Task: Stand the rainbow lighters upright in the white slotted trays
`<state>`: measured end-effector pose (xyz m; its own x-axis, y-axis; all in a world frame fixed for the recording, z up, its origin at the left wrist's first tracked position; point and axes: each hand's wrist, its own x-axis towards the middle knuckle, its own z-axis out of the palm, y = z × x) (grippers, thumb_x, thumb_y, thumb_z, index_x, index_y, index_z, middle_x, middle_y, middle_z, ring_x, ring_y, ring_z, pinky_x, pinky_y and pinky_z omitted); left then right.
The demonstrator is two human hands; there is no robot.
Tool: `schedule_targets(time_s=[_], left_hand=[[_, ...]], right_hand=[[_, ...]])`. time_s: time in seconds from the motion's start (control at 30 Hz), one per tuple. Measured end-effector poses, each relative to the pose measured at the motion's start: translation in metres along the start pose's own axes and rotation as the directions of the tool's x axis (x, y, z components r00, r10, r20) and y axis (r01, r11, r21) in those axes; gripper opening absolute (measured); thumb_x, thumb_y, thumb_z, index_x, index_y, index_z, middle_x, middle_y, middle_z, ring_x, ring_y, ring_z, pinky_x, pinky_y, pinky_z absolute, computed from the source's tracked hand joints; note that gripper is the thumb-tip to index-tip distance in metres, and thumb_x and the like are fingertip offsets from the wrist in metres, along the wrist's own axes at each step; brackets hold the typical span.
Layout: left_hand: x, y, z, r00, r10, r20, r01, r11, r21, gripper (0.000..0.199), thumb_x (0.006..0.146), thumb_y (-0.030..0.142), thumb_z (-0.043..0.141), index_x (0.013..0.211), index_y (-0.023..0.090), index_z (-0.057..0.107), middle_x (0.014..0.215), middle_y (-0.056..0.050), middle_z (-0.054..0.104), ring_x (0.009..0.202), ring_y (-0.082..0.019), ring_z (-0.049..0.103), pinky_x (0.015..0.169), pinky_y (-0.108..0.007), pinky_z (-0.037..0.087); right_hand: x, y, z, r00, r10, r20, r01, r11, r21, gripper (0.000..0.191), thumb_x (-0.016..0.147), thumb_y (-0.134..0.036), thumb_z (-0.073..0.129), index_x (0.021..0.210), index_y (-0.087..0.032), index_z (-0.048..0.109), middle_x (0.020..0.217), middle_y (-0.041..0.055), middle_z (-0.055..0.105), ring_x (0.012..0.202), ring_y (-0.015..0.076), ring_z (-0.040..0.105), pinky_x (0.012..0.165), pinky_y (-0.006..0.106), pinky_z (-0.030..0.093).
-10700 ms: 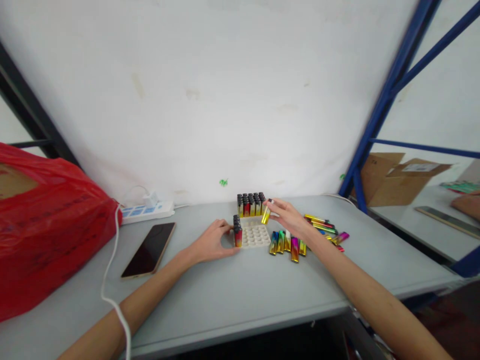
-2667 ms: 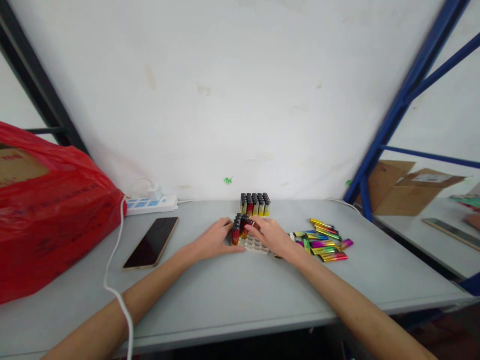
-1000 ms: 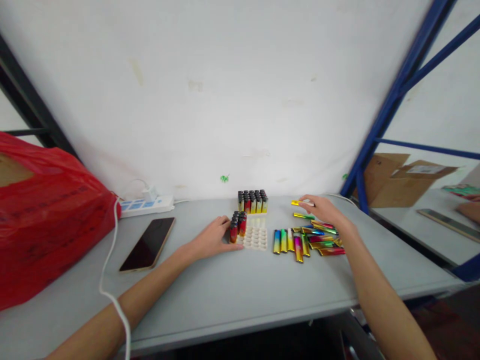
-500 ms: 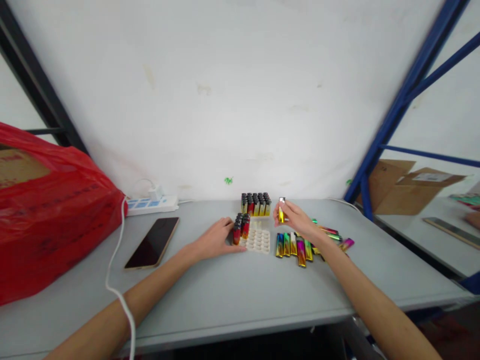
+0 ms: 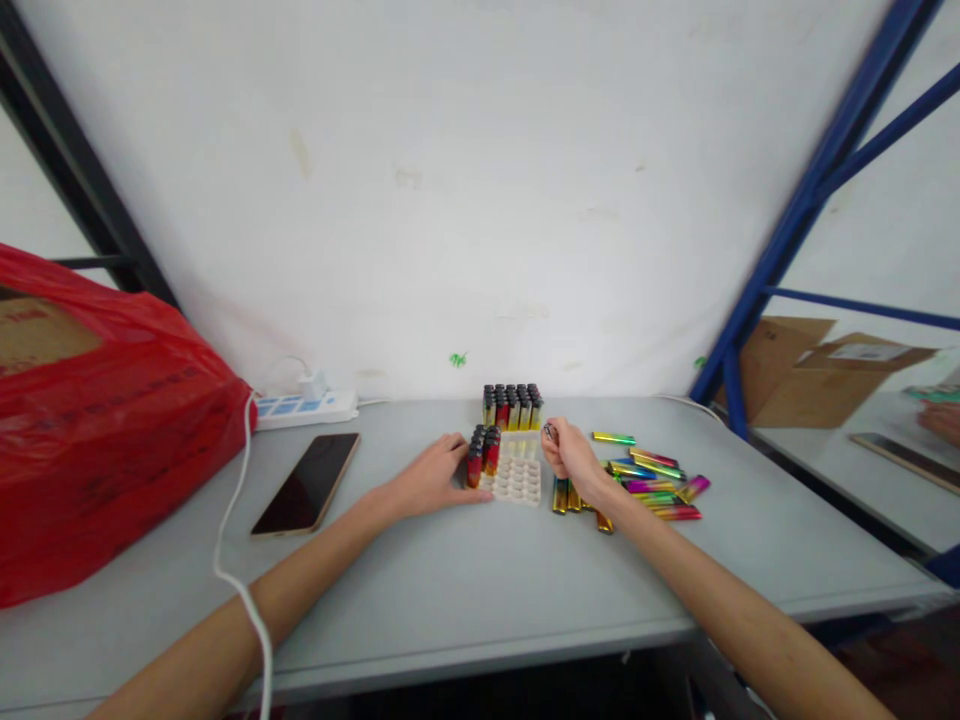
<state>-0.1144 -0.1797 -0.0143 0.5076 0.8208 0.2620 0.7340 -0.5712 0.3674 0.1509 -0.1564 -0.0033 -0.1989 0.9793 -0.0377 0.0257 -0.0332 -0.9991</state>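
Observation:
My left hand [image 5: 439,475] grips the left end of a white plastic tray [image 5: 521,488] with rows of round holes, thumb along its front edge. Several red lighters [image 5: 484,455] with dark tops stand upright in the tray's left part, beside my fingers. Just right of the tray, my right hand [image 5: 568,453] is closed around a lighter [image 5: 550,431]; only its metal top shows, the body being hidden in the fist. Under and beyond my right wrist lies a loose pile of shiny coloured lighters [image 5: 660,485].
A full block of upright lighters [image 5: 512,407] stands behind the tray. Left are a phone [image 5: 307,485], a white power strip [image 5: 307,408], a white cable [image 5: 225,520] and a red plastic bag [image 5: 112,440]. A cardboard box [image 5: 795,375] stands beyond the blue frame [image 5: 776,245].
My right hand has turned over and dropped slightly, its fist now covering the lighter's body that showed before. The left hand and the tray stay where they were.

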Motion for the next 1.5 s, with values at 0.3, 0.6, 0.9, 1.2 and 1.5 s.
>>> schedule_targets(time_s=[0.3, 0.6, 0.9, 1.2, 1.5], left_hand=[[0.001, 0.0, 0.0, 1.0, 0.004, 0.011, -0.004, 1.0, 0.003, 0.068, 0.079, 0.074, 0.078, 0.115, 0.016, 0.073, 0.117, -0.015, 0.069, 0.113, -0.037, 0.065, 0.105, -0.046, 0.053], [0.0, -0.002, 0.002, 1.0, 0.025, -0.006, -0.025, 1.0, 0.01, 0.07, 0.08, 0.075, 0.077, 0.117, 0.016, 0.073, 0.117, -0.014, 0.069, 0.112, -0.036, 0.065, 0.104, -0.044, 0.053], [0.001, -0.004, 0.003, 0.999, 0.046, -0.028, -0.046, 0.999, 0.017, 0.066, 0.08, 0.073, 0.078, 0.115, 0.017, 0.073, 0.114, -0.013, 0.07, 0.11, -0.035, 0.065, 0.102, -0.045, 0.054], [0.0, -0.004, 0.003, 0.999, 0.047, 0.003, -0.047, 0.998, 0.044, 0.067, 0.082, 0.075, 0.076, 0.117, 0.018, 0.071, 0.117, -0.014, 0.069, 0.112, -0.034, 0.065, 0.103, -0.045, 0.053], [0.001, -0.002, 0.001, 0.999, 0.031, 0.008, -0.031, 1.0, 0.002, 0.054, 0.08, 0.069, 0.08, 0.106, 0.021, 0.074, 0.113, -0.01, 0.069, 0.111, -0.034, 0.065, 0.102, -0.045, 0.054]], right_hand=[[-0.002, 0.0, 0.002, 0.98, -0.15, 0.133, 0.168, 0.976, -0.138, 0.075, 0.089, -0.091, 0.043, 0.075, -0.02, 0.062, 0.054, -0.0079, 0.031, 0.046, 0.0105, 0.027, 0.047, 0.026, 0.022], [-0.019, -0.005, 0.009, 0.852, -0.412, 0.324, 0.521, 0.735, -0.434, 0.058, 0.109, -0.07, 0.028, 0.102, -0.022, 0.059, 0.078, -0.0014, 0.054, 0.072, 0.0182, 0.056, 0.075, 0.032, 0.047], [-0.018, -0.007, 0.015, 0.758, -0.592, 0.275, 0.629, 0.551, -0.548, 0.055, 0.103, -0.066, 0.054, 0.07, -0.022, 0.053, 0.066, -0.0013, 0.056, 0.065, 0.0157, 0.053, 0.067, 0.029, 0.042], [-0.015, 0.005, 0.026, 0.815, -0.459, 0.354, 0.58, 0.633, -0.513, 0.037, 0.105, -0.053, 0.061, 0.087, -0.021, 0.063, 0.078, 0.0026, 0.077, 0.063, 0.0174, 0.069, 0.063, 0.027, 0.048], [-0.007, 0.006, 0.041, 0.808, -0.416, 0.418, 0.532, 0.208, -0.821, 0.038, 0.104, -0.052, 0.064, 0.094, -0.017, 0.074, 0.081, 0.0076, 0.077, 0.069, 0.019, 0.068, 0.06, 0.028, 0.035]])
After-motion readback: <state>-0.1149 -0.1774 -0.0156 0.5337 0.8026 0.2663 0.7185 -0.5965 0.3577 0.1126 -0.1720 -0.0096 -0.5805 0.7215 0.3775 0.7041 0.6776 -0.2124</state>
